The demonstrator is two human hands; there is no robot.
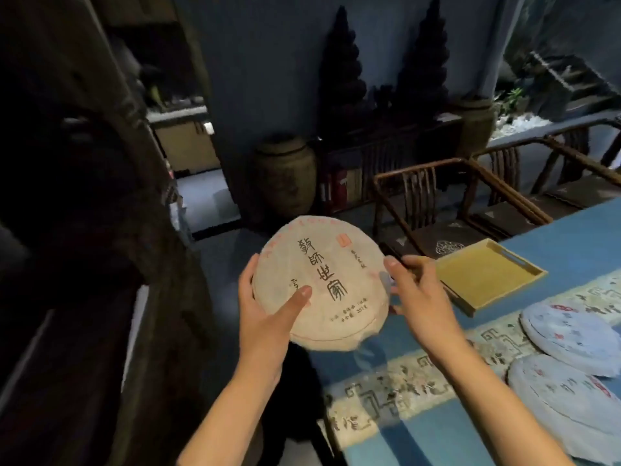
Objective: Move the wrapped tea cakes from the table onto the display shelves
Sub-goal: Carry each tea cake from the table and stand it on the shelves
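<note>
A round tea cake (pixel 331 264) in pale paper with dark characters is held up in the air, off the table's left end. My left hand (pixel 268 314) grips its left edge, thumb across the face. My right hand (pixel 420 290) holds the right edge. Two more wrapped tea cakes lie on the blue table (pixel 420 432) at the right: one (pixel 571 334) farther from me, another (pixel 568 398) nearer. The dark shelving (pixel 84 196) rises at the left, its contents too dim to make out.
An empty yellow wooden tray (pixel 484 274) sits on the table's far corner. Dark wooden chairs (pixel 453 203) stand behind the table. A large clay jar (pixel 285 173) stands on the floor by the blue wall. A doorway (pixel 195 146) opens at the back left.
</note>
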